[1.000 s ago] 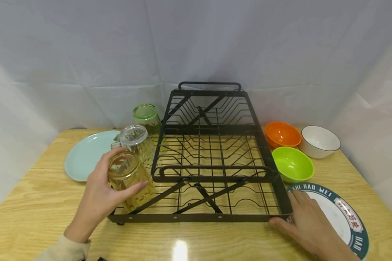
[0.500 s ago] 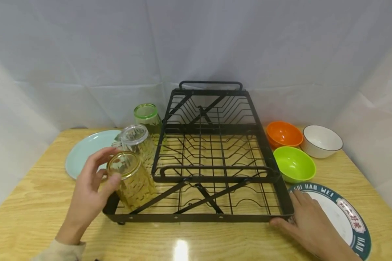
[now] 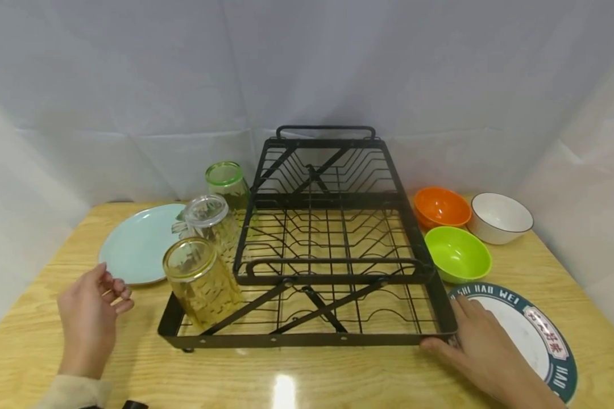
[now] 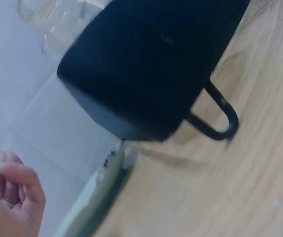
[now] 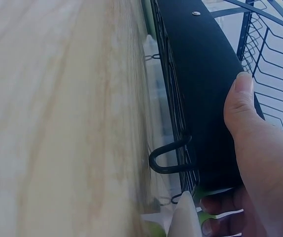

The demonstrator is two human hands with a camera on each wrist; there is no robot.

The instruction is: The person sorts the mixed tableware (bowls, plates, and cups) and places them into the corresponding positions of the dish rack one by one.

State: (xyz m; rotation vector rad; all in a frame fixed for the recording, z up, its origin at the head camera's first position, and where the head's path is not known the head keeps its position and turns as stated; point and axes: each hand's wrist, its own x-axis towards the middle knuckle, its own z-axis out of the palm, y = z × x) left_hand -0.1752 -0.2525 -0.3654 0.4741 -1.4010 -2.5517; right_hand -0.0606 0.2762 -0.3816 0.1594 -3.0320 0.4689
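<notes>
A black two-tier dish rack (image 3: 307, 341) stands mid-table. Inside its left side, three upturned glasses form a row: an amber glass (image 3: 204, 289) in front, a clear glass (image 3: 212, 224) behind it, and a green-rimmed glass (image 3: 230, 184) at the back. Left of the rack and apart from it, my left hand (image 3: 88, 321) hangs loosely curled, holding nothing. My right hand (image 3: 483, 346) grips the rack's front right corner. In the right wrist view, the thumb (image 5: 242, 106) presses the front rail while the other fingers lie round the side.
A pale blue plate (image 3: 140, 244) lies at the left. To the right are an orange bowl (image 3: 440, 207), a white bowl (image 3: 501, 218) and a lime green bowl (image 3: 457, 255). A green-rimmed white plate (image 3: 522, 335) lies partly under my right forearm. A pale cloth (image 3: 307, 68) hangs behind.
My left hand has let go of the amber glass and moved away to the left and down. The amber glass remains in the rack. My right hand stays on the corner.
</notes>
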